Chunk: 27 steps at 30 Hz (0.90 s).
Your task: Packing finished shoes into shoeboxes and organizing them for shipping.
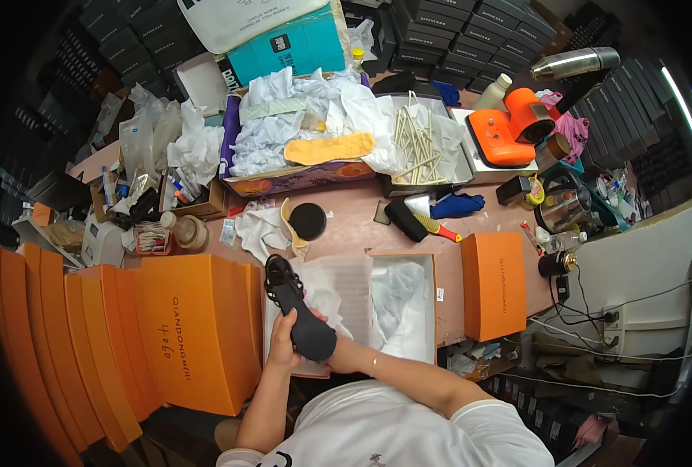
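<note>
A black strappy sandal [290,300] is held over an open shoe box [432,335], its dark sole turned up and its toe straps pointing away from me. My left hand [283,344] is closed round the middle of it, thumb along the sole's edge. At the heel end my right hand [343,356] grips the sandal from the right; its fingers are mostly hidden behind the sole. White tissue paper [400,300] lies in the box, with a paper sheet [338,280] spread at its left part.
Orange shoe boxes [202,327] line the left side; another orange box [492,286] stands right. Behind are a black round tin [308,221], a brush with a yellow-red handle [438,227], a carton of crumpled paper [299,183], a tray of sticks [420,144] and an orange machine [503,134].
</note>
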Tool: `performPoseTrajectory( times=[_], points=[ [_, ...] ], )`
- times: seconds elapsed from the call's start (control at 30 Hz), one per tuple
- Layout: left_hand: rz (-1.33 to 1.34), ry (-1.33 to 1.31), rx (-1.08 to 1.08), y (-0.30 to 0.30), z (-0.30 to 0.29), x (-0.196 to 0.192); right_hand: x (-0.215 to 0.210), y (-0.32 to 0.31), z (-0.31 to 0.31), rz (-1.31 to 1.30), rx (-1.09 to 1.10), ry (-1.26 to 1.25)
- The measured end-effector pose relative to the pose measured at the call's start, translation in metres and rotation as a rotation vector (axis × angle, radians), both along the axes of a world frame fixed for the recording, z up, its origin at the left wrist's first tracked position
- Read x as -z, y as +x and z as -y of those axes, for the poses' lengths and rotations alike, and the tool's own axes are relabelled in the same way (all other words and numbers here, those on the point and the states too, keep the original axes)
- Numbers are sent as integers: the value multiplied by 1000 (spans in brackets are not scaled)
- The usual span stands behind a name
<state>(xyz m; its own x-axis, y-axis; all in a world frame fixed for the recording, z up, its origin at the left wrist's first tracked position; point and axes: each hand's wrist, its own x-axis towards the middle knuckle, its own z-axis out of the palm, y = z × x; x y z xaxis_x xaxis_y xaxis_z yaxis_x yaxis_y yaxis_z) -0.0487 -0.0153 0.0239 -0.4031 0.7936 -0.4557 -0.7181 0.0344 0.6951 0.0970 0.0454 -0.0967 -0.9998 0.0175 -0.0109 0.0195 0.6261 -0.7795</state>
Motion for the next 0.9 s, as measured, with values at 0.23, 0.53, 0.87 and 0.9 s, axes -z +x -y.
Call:
performPoseTrajectory(
  times=[0.23,0.53,0.87,0.9],
  points=[
    [207,65,-185,-18,2,36,-102,15,-213,-141,877,223],
    [-79,125,-90,-14,-20,-11,-17,4,-288,127,505,587],
    [336,211,-244,-9,-32,-14,-65,-136,-220,-180,406,503],
    [356,225,-244,-10,-34,-17,-42,-147,-217,-151,347,601]
  ],
)
